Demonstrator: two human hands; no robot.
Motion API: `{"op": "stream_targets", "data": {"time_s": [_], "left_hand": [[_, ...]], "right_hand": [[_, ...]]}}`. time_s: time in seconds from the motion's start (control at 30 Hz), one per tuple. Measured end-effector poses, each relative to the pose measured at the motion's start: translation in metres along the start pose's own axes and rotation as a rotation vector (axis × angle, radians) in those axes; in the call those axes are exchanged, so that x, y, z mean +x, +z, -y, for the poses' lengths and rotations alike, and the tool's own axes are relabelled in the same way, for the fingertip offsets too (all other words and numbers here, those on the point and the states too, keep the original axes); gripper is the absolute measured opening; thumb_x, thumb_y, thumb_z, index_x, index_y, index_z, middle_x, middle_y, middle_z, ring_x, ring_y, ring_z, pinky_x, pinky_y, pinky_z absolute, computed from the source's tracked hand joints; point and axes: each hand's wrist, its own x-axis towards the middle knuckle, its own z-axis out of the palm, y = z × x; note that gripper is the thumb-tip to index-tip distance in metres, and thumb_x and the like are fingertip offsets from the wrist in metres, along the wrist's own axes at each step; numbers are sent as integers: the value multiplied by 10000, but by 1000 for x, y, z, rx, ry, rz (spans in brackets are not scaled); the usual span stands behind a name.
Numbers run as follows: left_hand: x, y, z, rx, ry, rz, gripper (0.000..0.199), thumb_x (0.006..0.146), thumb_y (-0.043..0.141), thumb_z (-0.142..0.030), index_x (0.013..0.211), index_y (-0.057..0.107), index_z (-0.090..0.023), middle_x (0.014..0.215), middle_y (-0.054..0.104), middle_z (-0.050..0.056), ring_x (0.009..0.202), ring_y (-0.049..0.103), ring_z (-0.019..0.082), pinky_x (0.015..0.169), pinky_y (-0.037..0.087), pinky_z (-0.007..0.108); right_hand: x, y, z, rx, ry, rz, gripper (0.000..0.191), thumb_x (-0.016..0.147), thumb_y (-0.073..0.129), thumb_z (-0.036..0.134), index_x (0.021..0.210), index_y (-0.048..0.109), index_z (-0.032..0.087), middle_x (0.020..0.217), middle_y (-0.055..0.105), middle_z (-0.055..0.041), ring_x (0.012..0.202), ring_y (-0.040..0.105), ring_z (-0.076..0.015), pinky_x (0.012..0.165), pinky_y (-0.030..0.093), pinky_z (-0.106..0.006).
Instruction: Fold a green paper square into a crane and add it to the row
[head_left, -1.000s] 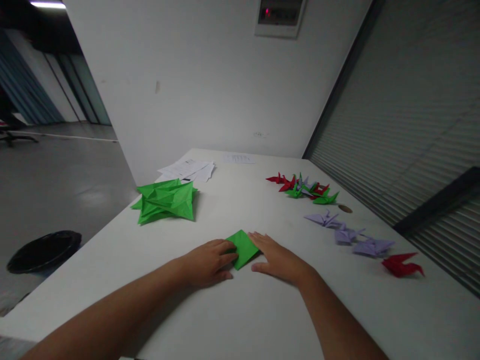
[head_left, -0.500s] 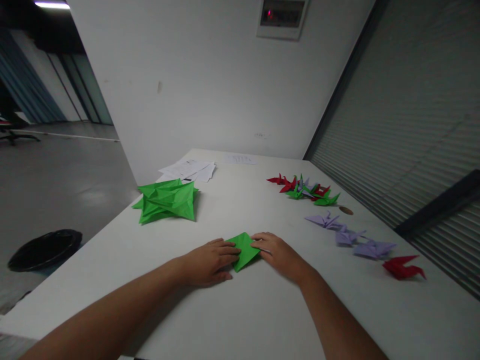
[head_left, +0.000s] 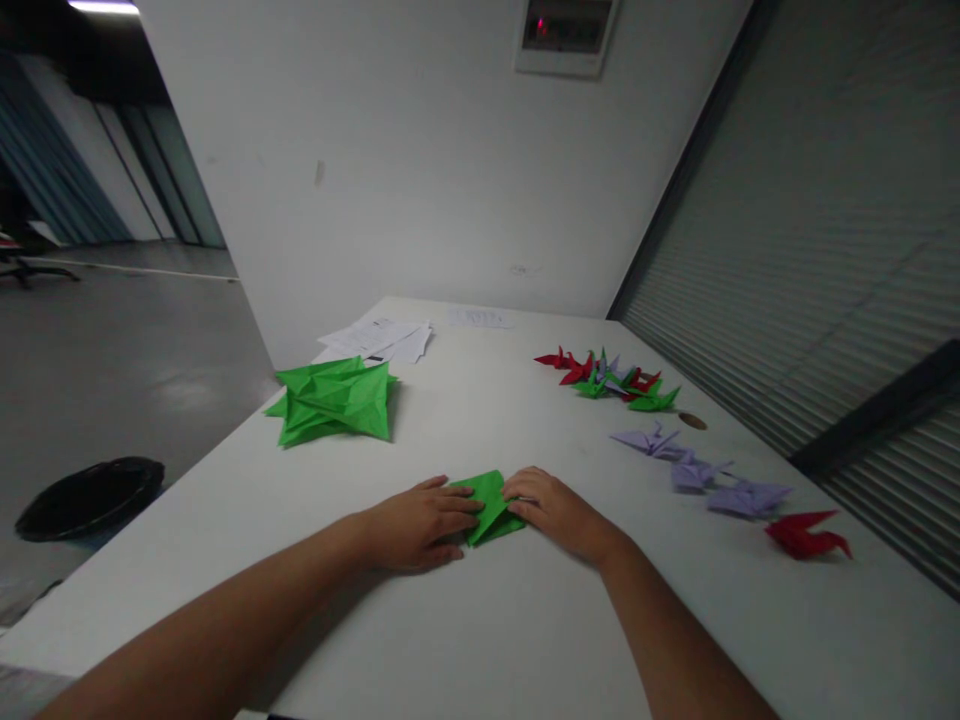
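Note:
A small folded green paper [head_left: 487, 500] lies on the white table [head_left: 480, 420] between my hands, with a flap lifted on its right side. My left hand [head_left: 424, 525] rests flat, fingers apart, its fingertips on the paper's left part. The fingers of my right hand [head_left: 551, 508] pinch the flap at the paper's right edge. A pile of creased green sheets [head_left: 337, 402] lies to the left, beyond my left hand.
Folded cranes in red, green and purple [head_left: 615, 378] cluster at the back right. Purple cranes [head_left: 697, 472] and a red one [head_left: 806, 536] run along the right side. Printed papers [head_left: 379, 338] lie at the back left. A black-lined bin [head_left: 90, 500] stands left of the table.
The right side of the green paper has opened into a raised flap, with a layer showing below it. My right hand has shifted slightly; my left hand has hardly moved.

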Motion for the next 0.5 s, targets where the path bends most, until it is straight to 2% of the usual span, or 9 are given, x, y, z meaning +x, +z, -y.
{"op": "stream_targets", "data": {"time_s": [0.13, 0.27, 0.4, 0.5], "left_hand": [[0, -1, -2, 14, 22, -4, 378, 985, 596, -322, 1353, 590, -233, 1502, 582, 130, 1472, 448, 336, 1223, 305, 589], [2, -2, -3, 44, 59, -42, 346, 967, 613, -311, 1300, 629, -217, 1468, 601, 144, 1450, 464, 354, 1200, 352, 556], [5, -1, -2, 27, 114, -86, 285, 953, 627, -289, 1211, 664, -174, 1329, 674, 158, 1360, 535, 331, 1173, 404, 485], [5, -1, -2, 3, 112, -80, 297, 953, 633, -289, 1229, 648, -179, 1289, 691, 150, 1334, 559, 319, 1170, 412, 486]], "right_hand": [[4, 4, -2, 67, 47, -21, 168, 1024, 604, 303, 950, 726, 213, 983, 730, -56, 985, 622, -226, 929, 489, -371], [9, 10, -4, 56, 53, -12, 194, 1031, 585, 290, 893, 697, 213, 919, 695, -39, 944, 599, -220, 897, 472, -357], [14, 16, -5, -29, 75, -27, 151, 1005, 612, 254, 883, 688, 207, 949, 666, -53, 985, 574, -235, 921, 469, -370], [13, 15, -4, -48, 86, -15, 100, 978, 643, 224, 901, 704, 207, 992, 654, -58, 1015, 567, -235, 941, 475, -373]]}}
